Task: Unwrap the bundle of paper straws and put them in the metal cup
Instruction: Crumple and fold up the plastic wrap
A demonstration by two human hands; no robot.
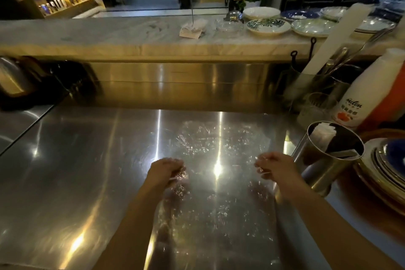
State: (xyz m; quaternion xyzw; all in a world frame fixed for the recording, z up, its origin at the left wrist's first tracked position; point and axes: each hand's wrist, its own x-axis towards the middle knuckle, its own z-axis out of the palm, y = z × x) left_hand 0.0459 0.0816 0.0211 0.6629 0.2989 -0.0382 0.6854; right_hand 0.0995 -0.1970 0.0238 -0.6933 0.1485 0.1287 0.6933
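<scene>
A sheet of clear plastic wrap (219, 144) lies spread and crinkled on the steel counter (76, 171), held between my two hands. My left hand (166, 171) pinches its left edge. My right hand (276, 166) pinches its right edge, close beside the metal cup (324, 173). The cup stands upright at the right of the counter. Inside it are black paper straws (341, 144) and some white ones (322, 133), leaning against its wall. No straws lie on the wrap.
A stack of plates (385, 164) sits right of the cup. Behind it stand a white labelled bottle (368, 94), a glass (317, 105) and a utensil holder (306, 85). Patterned plates (268, 25) line the marble ledge. A kettle (13, 76) is at far left.
</scene>
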